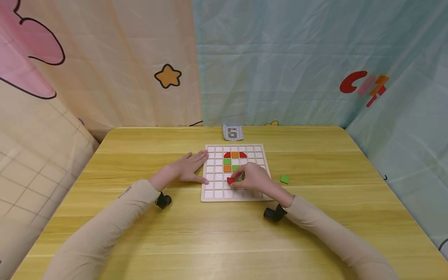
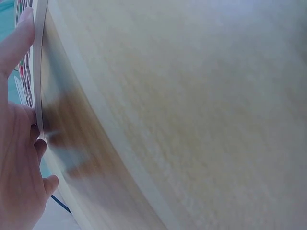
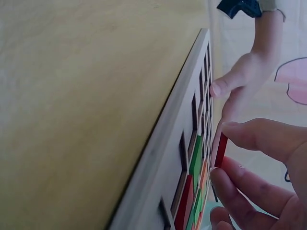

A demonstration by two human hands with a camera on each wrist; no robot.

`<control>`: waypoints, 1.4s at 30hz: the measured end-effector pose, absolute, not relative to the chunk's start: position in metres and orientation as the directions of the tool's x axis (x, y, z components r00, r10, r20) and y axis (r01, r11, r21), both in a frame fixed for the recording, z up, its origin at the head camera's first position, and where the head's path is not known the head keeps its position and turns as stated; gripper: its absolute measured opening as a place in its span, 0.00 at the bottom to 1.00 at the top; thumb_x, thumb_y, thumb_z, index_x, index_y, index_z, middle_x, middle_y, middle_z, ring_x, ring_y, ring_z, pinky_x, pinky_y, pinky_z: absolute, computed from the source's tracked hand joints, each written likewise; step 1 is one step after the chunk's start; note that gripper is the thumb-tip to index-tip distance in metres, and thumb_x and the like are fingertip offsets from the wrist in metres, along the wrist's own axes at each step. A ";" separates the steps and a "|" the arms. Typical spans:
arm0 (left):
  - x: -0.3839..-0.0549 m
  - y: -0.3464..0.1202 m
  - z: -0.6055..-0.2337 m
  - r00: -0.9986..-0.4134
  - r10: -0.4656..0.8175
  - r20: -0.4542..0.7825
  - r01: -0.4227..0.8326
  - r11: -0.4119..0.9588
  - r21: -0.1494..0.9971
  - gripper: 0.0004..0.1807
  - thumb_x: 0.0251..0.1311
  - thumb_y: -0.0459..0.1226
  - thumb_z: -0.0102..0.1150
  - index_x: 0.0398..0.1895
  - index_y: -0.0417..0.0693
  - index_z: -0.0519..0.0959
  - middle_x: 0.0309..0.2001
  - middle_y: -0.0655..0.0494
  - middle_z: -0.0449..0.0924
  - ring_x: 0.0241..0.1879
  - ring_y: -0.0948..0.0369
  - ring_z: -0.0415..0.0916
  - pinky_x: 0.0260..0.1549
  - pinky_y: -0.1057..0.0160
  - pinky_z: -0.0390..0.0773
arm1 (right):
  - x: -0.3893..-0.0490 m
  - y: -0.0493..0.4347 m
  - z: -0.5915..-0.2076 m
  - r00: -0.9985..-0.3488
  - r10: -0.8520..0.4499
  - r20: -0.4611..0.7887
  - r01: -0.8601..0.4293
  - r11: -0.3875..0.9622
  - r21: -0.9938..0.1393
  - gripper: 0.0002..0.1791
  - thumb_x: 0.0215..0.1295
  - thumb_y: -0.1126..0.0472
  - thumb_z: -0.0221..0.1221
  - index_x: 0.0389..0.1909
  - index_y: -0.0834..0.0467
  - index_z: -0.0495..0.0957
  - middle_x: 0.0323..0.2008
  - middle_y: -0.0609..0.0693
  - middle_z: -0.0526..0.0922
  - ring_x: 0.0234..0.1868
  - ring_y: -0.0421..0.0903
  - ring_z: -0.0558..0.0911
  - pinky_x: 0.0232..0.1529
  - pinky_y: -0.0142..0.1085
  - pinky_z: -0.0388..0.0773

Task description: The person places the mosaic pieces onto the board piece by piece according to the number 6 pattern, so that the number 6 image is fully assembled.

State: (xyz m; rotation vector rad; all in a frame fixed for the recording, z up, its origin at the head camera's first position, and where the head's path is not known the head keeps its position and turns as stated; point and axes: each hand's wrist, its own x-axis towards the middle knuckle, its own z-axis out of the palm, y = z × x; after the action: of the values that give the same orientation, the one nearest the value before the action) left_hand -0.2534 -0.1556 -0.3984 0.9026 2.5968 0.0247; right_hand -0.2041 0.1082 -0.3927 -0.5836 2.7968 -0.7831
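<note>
A pale wooden grid board (image 1: 218, 193) lies on the table. In the head view, my left hand (image 1: 190, 167) rests along its left edge, fingers straight and thumb spread. Between thumb and fingertips, my right hand (image 1: 253, 177) pinches a small red tile (image 1: 230, 180) over the board's lower middle. The right wrist view shows that red tile (image 3: 221, 150) edge-on, just above the grid. Set in the board are orange tiles (image 1: 235, 154), green tiles (image 1: 227, 161) and rounded red tiles (image 1: 243, 155). My right hand covers part of the pattern.
A loose green tile (image 1: 284, 179) lies on the table to the right of the board. Behind the board is a small paper card (image 1: 232, 132) printed with a coloured grid figure. Printed curtains (image 1: 297, 58) hang behind and beside the wooden table (image 1: 217, 241).
</note>
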 end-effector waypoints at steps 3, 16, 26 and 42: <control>-0.254 -0.156 -0.399 -0.715 0.603 -0.354 0.595 0.791 0.145 0.58 0.58 0.70 0.44 0.77 0.43 0.35 0.78 0.48 0.27 0.77 0.52 0.28 0.74 0.44 0.36 | -0.205 0.106 -0.395 -0.901 -0.427 -0.077 -0.327 0.784 -0.528 0.12 0.48 0.50 0.73 0.32 0.50 0.88 0.27 0.40 0.85 0.26 0.38 0.72 0.25 0.29 0.68; -0.253 -0.156 -0.398 -0.719 0.594 -0.362 0.587 0.797 0.143 0.58 0.58 0.70 0.44 0.77 0.43 0.35 0.78 0.48 0.27 0.77 0.52 0.28 0.74 0.44 0.36 | -0.204 0.100 -0.399 -0.882 -0.460 -0.098 -0.347 0.777 -0.525 0.11 0.49 0.51 0.73 0.34 0.50 0.88 0.27 0.40 0.85 0.27 0.38 0.74 0.26 0.29 0.70; -0.254 -0.156 -0.398 -0.717 0.592 -0.367 0.587 0.797 0.141 0.59 0.57 0.71 0.43 0.77 0.44 0.34 0.78 0.49 0.26 0.77 0.53 0.27 0.74 0.44 0.36 | -0.204 0.101 -0.398 -0.883 -0.461 -0.091 -0.359 0.787 -0.502 0.12 0.50 0.51 0.72 0.35 0.50 0.88 0.33 0.41 0.87 0.30 0.37 0.75 0.28 0.30 0.71; -0.253 -0.154 -0.395 -0.715 0.595 -0.366 0.586 0.796 0.149 0.58 0.58 0.70 0.45 0.77 0.43 0.35 0.78 0.48 0.27 0.77 0.52 0.29 0.74 0.43 0.36 | -0.205 0.103 -0.400 -0.895 -0.435 -0.101 -0.330 0.796 -0.507 0.12 0.51 0.51 0.71 0.37 0.50 0.88 0.33 0.41 0.87 0.31 0.38 0.75 0.29 0.30 0.71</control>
State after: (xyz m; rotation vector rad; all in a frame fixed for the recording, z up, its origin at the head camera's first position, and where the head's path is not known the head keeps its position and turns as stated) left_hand -0.2533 -0.1545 -0.3954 0.8912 2.5867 0.0312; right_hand -0.2046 0.1033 -0.4003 -0.5979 2.7733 -0.7249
